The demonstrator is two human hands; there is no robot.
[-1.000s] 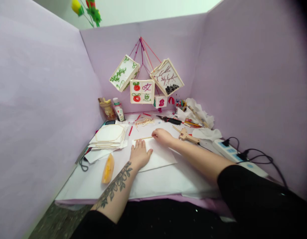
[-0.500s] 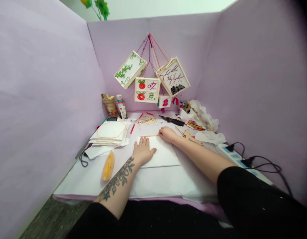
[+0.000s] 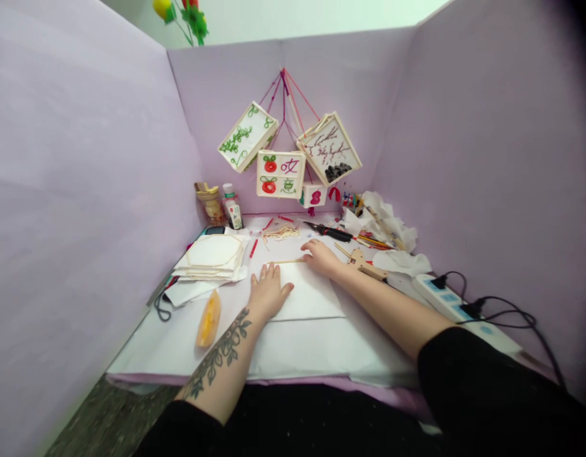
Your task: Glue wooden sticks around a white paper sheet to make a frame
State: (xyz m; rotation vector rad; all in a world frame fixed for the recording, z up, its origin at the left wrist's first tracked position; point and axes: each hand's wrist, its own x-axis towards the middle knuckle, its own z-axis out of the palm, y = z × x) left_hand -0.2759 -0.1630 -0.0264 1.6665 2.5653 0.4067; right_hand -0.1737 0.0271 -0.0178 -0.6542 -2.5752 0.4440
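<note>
A white sheet (image 3: 312, 298) lies flat on the table, with a thin wooden stick (image 3: 287, 261) along its far edge. My left hand (image 3: 268, 293) rests on the sheet's left part, fingers spread and its fingertips close to the stick's left end. At the stick's right end is my right hand (image 3: 320, 258), its thumb and forefinger parted. The thumb lies by the stick; whether it touches cannot be made out. Beyond the hands lies a loose pile of short wooden sticks (image 3: 282, 232).
Stacked white panels with stick frames (image 3: 212, 252) and an orange-yellow boat-shaped object (image 3: 208, 319) are at left. Pliers (image 3: 328, 230), a wooden glue-gun-shaped tool (image 3: 366, 265) and a power strip (image 3: 464, 311) with cables lie right. Decorated panels (image 3: 281, 174) hang at the back.
My right hand has loosened from a closed grip at the stick's end, its fingers now apart. My left hand has slid slightly left on the sheet.
</note>
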